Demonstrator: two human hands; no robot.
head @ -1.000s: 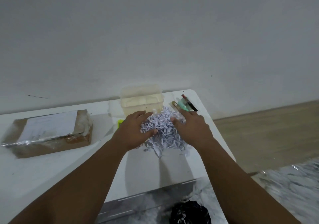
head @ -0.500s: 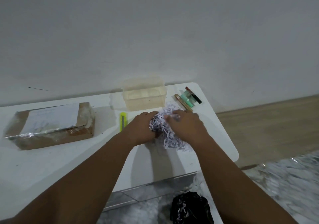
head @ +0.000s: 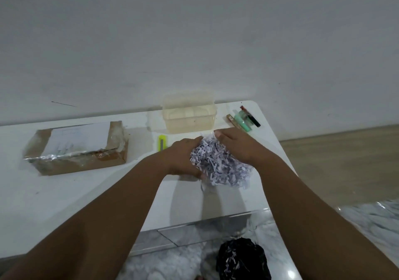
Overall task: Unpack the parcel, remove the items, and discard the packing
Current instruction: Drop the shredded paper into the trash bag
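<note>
A heap of shredded white and purple paper [head: 218, 165] lies on the white table [head: 64, 202]. My left hand [head: 183, 156] cups its left side and my right hand [head: 237, 145] cups its right side, fingers curled round the shreds. A brown cardboard parcel [head: 79, 148] with a white label and torn clear tape sits at the left. A clear plastic container [head: 190, 115] stands behind the heap. A few small items [head: 244, 118], one mint green and one dark pen-like, lie at the table's right rear corner.
A yellow-green utility knife [head: 162, 142] lies just left of my left hand. On the marble floor below the table's front edge sits a black bag [head: 241, 260] holding paper shreds. The wall runs close behind the table. Wooden flooring lies to the right.
Both hands have gathered the shredded paper into a tighter bundle and drawn it toward me, away from the container. The view has dropped slightly.
</note>
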